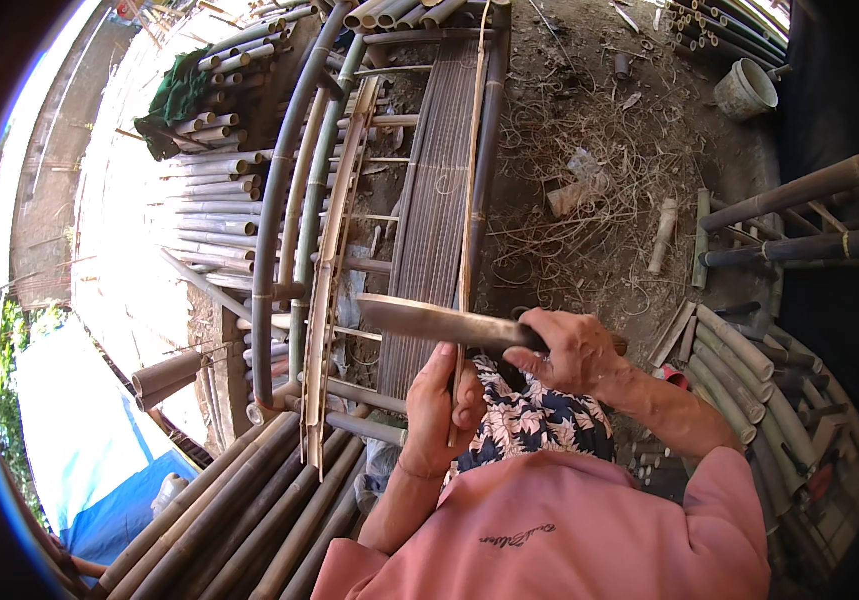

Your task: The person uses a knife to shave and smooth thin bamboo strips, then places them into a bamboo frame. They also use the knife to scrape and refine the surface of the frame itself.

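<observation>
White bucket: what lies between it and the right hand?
In the head view, littered soil and a pale bamboo piece lie between the bucket and right hand.

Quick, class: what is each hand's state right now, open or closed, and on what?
Left hand: closed, holding a thin bamboo strip.
Right hand: closed, gripping a wide-bladed knife.

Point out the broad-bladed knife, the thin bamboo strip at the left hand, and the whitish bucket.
Broad-bladed knife [445, 325]: head view, on the blade.
Thin bamboo strip [472, 190]: head view, on its stretch beyond the knife.
Whitish bucket [733, 97]: head view, on its outer wall.
</observation>
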`<action>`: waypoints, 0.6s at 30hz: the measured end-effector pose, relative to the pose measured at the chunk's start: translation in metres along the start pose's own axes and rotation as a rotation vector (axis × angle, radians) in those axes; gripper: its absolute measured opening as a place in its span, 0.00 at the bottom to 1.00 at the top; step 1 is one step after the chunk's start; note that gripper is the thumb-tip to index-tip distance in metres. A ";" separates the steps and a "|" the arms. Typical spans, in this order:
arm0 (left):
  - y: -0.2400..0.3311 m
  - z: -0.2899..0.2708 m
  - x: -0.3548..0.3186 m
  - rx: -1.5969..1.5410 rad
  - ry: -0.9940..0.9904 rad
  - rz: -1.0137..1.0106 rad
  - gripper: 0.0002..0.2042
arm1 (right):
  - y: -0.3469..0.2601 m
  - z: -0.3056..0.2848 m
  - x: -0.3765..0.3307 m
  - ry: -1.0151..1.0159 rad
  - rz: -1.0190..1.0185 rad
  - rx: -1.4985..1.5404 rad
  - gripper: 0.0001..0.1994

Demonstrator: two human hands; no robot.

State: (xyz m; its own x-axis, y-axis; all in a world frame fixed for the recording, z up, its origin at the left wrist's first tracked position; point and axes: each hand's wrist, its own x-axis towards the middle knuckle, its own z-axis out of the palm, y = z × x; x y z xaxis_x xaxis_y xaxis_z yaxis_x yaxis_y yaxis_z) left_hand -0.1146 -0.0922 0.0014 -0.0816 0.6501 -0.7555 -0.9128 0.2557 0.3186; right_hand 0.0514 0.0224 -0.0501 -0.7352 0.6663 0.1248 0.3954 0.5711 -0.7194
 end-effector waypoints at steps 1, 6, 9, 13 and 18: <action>0.002 0.000 -0.001 -0.025 -0.049 0.014 0.19 | -0.005 0.005 -0.001 -0.033 -0.050 0.005 0.26; 0.012 -0.006 -0.006 0.132 0.010 0.073 0.13 | -0.007 0.016 0.014 -0.168 0.120 0.058 0.27; 0.020 -0.013 -0.009 0.138 -0.034 0.063 0.13 | -0.024 0.029 0.006 -0.123 0.086 0.086 0.27; 0.024 -0.020 -0.011 0.114 -0.048 0.060 0.19 | -0.010 0.032 0.028 -0.106 0.124 0.130 0.27; 0.027 -0.027 -0.010 0.205 -0.041 0.105 0.17 | -0.035 0.036 0.022 -0.145 0.089 0.106 0.25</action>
State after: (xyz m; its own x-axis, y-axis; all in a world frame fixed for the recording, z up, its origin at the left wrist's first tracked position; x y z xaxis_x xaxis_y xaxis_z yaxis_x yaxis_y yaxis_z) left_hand -0.1489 -0.1110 0.0024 -0.1515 0.7084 -0.6894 -0.7994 0.3224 0.5070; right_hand 0.0013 -0.0003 -0.0469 -0.7746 0.6314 -0.0361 0.4075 0.4546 -0.7920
